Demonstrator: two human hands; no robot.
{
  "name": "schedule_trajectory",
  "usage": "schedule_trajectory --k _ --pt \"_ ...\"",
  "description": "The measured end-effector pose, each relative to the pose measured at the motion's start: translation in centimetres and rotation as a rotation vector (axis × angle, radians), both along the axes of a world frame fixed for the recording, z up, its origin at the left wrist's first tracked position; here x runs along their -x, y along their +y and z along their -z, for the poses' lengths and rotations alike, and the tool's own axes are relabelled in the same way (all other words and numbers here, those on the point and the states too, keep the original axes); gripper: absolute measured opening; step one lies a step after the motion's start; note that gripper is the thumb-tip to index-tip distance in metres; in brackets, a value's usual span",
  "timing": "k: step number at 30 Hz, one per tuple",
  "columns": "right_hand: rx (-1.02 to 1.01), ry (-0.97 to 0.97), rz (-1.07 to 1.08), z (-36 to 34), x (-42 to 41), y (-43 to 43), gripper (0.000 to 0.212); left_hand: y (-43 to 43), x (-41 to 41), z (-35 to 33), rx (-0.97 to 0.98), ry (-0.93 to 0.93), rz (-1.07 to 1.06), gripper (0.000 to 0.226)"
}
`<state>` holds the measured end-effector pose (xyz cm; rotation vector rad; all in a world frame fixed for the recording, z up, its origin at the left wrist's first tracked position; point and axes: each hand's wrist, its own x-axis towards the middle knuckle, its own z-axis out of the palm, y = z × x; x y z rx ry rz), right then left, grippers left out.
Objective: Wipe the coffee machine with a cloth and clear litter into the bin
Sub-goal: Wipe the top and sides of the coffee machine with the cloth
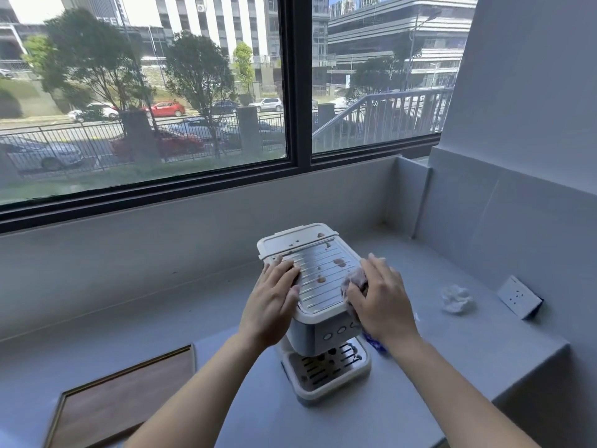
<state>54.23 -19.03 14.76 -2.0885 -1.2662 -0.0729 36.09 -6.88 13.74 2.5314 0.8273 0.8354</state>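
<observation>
A white coffee machine [318, 276] stands on the pale counter, with brown stains on its ribbed metal top and lid. My left hand [273, 300] rests flat against the machine's left top edge. On the right top edge, my right hand [382, 297] presses a crumpled grey cloth [354, 281]. A crumpled white paper ball [456, 299] lies on the counter to the right of the machine. No bin is in view.
A wooden tray [126, 402] with a gold rim lies at the lower left. A wall socket [518, 296] sits low on the right wall. A blue patterned item [374, 343] peeks from under my right wrist. The counter [484, 350] ends at the right front corner.
</observation>
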Motion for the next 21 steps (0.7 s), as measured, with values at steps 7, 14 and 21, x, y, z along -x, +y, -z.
schedule_trajectory --k 7,14,21 --pt "0.037 0.035 0.076 -1.1 -0.7 1.1 0.030 0.7 0.1 1.2 -0.072 -0.039 0.028 0.056" --pt "-0.216 -0.259 -0.086 1.7 7.9 -1.0 0.054 1.5 -0.3 2.6 -0.058 -0.124 0.041 0.051" --pt "-0.239 -0.181 -0.045 1.7 4.1 -1.5 0.038 1.7 -0.3 3.0 -0.094 -0.136 0.038 0.053"
